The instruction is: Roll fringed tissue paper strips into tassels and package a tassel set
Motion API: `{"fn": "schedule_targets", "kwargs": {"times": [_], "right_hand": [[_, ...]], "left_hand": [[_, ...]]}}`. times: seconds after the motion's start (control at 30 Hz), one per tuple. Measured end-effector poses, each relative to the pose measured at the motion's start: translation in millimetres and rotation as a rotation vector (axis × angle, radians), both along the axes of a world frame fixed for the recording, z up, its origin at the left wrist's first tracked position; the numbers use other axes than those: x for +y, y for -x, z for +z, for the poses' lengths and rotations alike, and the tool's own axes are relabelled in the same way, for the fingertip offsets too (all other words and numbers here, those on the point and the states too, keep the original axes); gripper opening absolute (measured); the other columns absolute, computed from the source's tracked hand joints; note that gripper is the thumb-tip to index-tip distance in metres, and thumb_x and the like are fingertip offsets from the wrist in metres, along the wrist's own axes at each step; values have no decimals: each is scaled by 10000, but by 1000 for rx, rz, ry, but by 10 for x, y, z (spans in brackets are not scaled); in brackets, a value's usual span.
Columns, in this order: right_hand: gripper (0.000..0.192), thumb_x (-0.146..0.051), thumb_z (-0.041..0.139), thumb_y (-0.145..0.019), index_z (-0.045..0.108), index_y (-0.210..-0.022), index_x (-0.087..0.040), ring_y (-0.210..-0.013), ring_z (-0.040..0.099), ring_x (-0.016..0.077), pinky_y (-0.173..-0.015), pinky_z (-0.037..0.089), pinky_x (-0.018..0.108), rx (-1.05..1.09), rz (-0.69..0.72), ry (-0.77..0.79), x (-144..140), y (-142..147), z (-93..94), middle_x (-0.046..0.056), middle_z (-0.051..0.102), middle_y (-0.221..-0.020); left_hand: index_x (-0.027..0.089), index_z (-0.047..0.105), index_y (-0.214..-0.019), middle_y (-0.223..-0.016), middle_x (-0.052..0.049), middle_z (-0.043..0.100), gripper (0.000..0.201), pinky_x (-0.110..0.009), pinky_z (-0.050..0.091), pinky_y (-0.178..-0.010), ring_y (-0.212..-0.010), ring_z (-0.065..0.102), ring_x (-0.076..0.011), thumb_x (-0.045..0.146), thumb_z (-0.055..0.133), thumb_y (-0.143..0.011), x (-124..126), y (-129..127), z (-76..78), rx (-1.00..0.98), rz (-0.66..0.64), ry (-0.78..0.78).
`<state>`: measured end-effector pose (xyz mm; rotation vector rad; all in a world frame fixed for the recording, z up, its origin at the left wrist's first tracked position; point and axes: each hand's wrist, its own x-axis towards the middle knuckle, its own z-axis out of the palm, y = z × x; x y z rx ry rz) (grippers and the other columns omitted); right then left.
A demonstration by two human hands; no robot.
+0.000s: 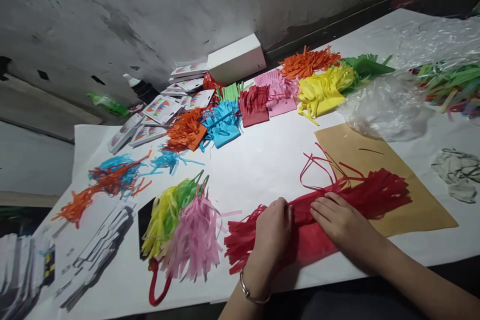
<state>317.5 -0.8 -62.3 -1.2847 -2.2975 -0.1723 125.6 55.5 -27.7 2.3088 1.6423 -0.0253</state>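
White table [262, 160]: red fringed paper [375, 192] under both hands' fingers [330, 205].

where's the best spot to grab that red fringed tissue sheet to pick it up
Probably the uncut middle band of the red tissue sheet, where the left hand and right hand already press it. Come from above on the near side; the cut strips fan out loose at both ends and would likely tear or slip.

Craft workshop, fringed tissue paper stacks [262, 95], packaging cards [161, 110], bare concrete wall [150, 5]
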Motion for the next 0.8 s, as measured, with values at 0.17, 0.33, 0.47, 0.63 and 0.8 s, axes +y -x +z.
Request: {"fn": "schedule_targets", "kwargs": {"times": [0.17,0.33,0.47,0.63,0.8], "right_hand": [[313,-37,427,-958,731,-1011,-92,-938,644,248,-1055,409,450,73,-29,21,-23,-9,54,125,739,-974],[355,-67,383,-991,716,-1107,-108,-984,634,254,-1038,415,436,71,27,0,-88,19,67,107,735,-1007],[388,-23,355,-973,732,-1021,-105,-936,637,250,-1013,420,422,68,20,-37,-137,-26,-37,123,739,-951],[323,-113,403,-1025,722,-1064,-138,-1009,626,248,-1011,404,420,97,16,-1,-184,-158,-71,109,733,-1025],[344,-194,406,-1055,687,-857,-190,-882,583,227,-929,374,436,164,-101,202,-105,-143,34,58,666,-884]], "left_hand": [[213,614,-1202,-1301,-122,658,292,-529,346,-1074,-1223,554,-332,189,651,-914,-191,92,-55,-215,-277,-380],[224,649,-1026,-1092,-40,728,166,-487,310,-1080,-1076,598,-254,88,591,-950,-316,106,-172,-284,-371,-422],[223,676,-1047,-990,-29,742,145,-459,332,-1007,-981,609,-244,126,612,-959,-357,172,-243,-248,-431,-423],[228,683,-1129,-1064,-20,747,283,-455,323,-975,-985,604,-247,103,726,-879,-420,278,-294,-276,-395,-406],[233,699,-962,-997,-20,720,158,-459,370,-896,-950,603,-245,93,635,-924,-381,239,-195,-389,-206,-226]]}}
